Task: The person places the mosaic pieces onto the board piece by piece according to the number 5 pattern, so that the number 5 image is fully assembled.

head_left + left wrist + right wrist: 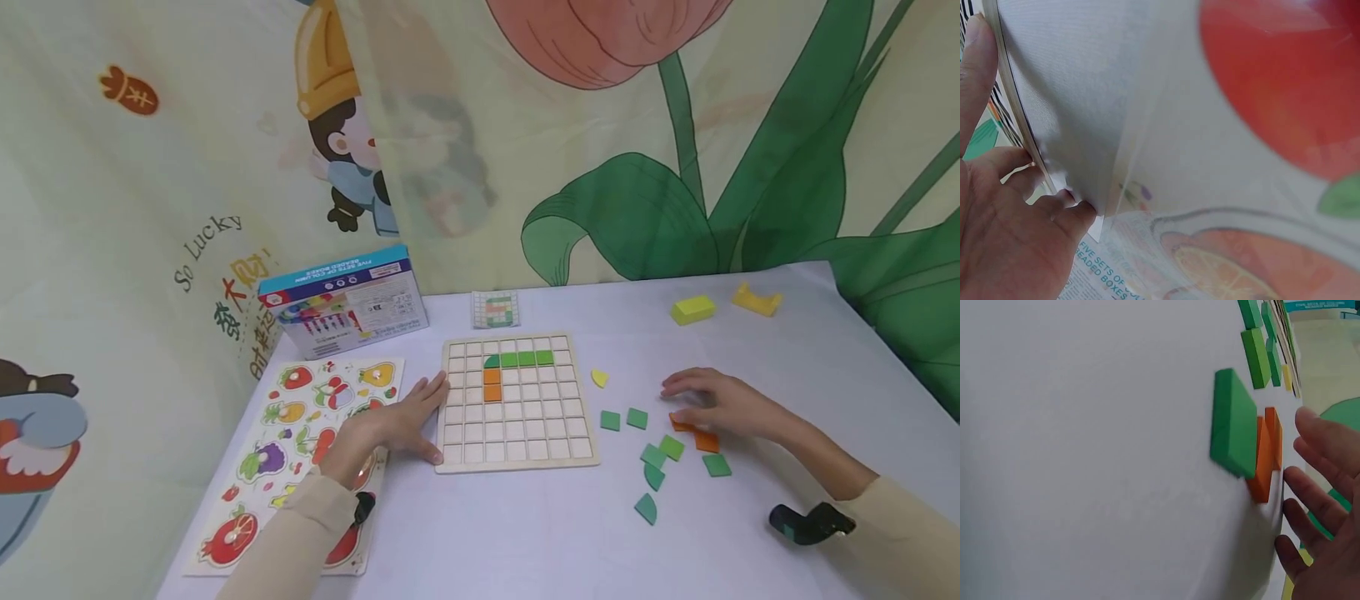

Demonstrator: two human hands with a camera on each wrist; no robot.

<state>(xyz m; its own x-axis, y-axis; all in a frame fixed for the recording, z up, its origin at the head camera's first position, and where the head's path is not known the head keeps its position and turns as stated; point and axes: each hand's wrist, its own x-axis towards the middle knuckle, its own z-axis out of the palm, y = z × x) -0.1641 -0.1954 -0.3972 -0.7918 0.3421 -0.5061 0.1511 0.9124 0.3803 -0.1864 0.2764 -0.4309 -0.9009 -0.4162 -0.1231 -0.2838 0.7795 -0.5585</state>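
A wooden grid board (pixel 517 433) lies mid-table, with a row of green tiles (pixel 527 358) and two orange tiles (pixel 492 385) set in its squares. My left hand (pixel 397 423) rests against the board's left edge, fingers spread; the left wrist view shows its fingers (pixel 1072 212) by that edge. To the right, my right hand (pixel 723 404) hovers beside two loose orange tiles (pixel 707 442), holding nothing. In the right wrist view its fingers are extended next to the orange tiles (pixel 1263 465) and a green tile (pixel 1235 425).
Several green pieces (pixel 654 457) and a yellow quarter piece (pixel 599 378) lie right of the board. A fruit puzzle board (pixel 251 467) is at left, a box (pixel 348 308) behind it. A pattern card (pixel 495 310), yellow block (pixel 693 310) and yellow piece (pixel 757 300) sit at the back.
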